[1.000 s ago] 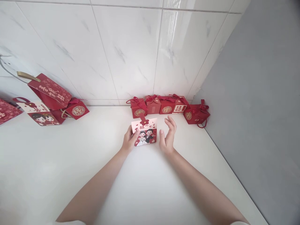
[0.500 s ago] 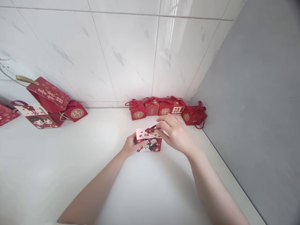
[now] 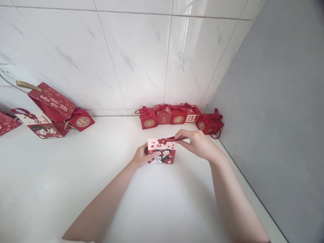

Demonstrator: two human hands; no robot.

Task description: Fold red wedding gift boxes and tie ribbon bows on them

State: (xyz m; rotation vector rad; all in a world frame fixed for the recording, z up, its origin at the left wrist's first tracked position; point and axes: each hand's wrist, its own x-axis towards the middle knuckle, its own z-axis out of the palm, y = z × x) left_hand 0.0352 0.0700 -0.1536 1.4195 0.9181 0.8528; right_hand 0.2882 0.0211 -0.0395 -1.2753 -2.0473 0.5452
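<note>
A small red and pink gift box (image 3: 163, 152) with a cartoon couple printed on its front stands on the white counter (image 3: 101, 189). My left hand (image 3: 142, 157) grips its left side, thumb on the front face. My right hand (image 3: 197, 144) pinches the red handle strap (image 3: 170, 138) at the box's top, next to a red flower-shaped clasp. The strap is pulled out towards the right.
A row of several small red ribbon-tied boxes (image 3: 177, 116) lines the tiled wall behind, ending in the corner by a grey side wall (image 3: 278, 118). At the far left lie red gift bags (image 3: 52, 101), another cartoon-couple box (image 3: 40, 126) and a small red box (image 3: 81, 120).
My right hand came in from open beside the box, over its top, and now pinches the handle strap, drawing it right. The box shifted slightly right and nearer; my left hand kept its hold.
</note>
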